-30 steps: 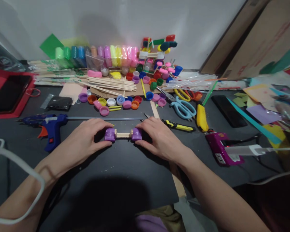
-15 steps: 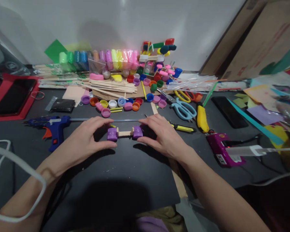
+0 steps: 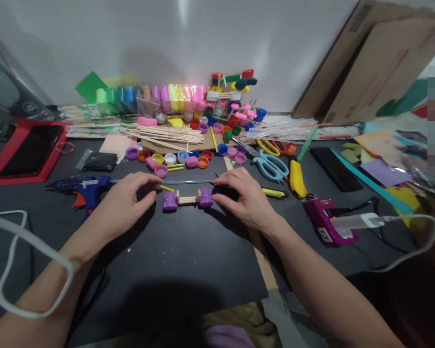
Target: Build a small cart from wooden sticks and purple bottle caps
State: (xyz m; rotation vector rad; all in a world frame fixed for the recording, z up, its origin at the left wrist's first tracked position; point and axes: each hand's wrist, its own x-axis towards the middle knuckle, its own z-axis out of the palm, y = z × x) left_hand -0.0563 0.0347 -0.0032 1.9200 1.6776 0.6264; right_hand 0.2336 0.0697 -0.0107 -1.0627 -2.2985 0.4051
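A small model with purple end blocks (image 3: 170, 200) joined by pale wooden sticks (image 3: 188, 199) rests on the black table. Just left of it is my left hand (image 3: 134, 198), fingers apart and holding nothing. My right hand (image 3: 241, 195) is at the model's right end, thumb tip close to the purple block, with thumb and fingers spread; whether the thumb touches it I cannot tell. Behind the model lies a thin clear stick (image 3: 184, 182), its ends passing near both hands.
A blue glue gun (image 3: 90, 191) lies left, by a white cable (image 3: 39, 246). Colourful caps (image 3: 170, 158), wooden sticks (image 3: 170, 135) and blue scissors (image 3: 271, 165) are behind. A yellow cutter (image 3: 273, 193), a phone (image 3: 336, 169) and a magenta power box (image 3: 324, 220) are at right.
My left hand has drawn back leftward from the model, and my right hand has eased slightly right. The model stays on the table. The camera view has shifted a little.
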